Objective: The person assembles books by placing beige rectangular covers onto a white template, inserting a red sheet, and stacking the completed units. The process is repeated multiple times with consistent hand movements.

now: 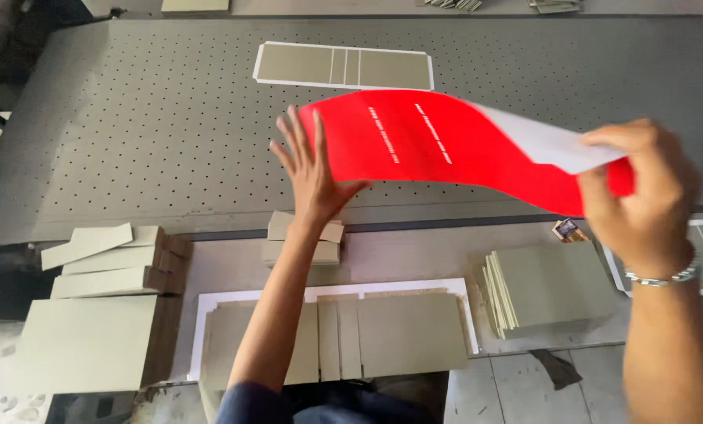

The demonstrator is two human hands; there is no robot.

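Red sheet [438,149] runs left to right, right hand [642,196] pinching its end, left hand [312,173] flat, fingers spread.

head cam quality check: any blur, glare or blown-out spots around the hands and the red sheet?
Head view: light is soft and even, shadows faint. The right hand is slightly motion-smeared; the left hand is sharper. The red sheet is heavily saturated, its white print too blurred to read, and its pale underside near the right hand is close to washed out. The perforated table stays matte with no glare, and its edges bow slightly.
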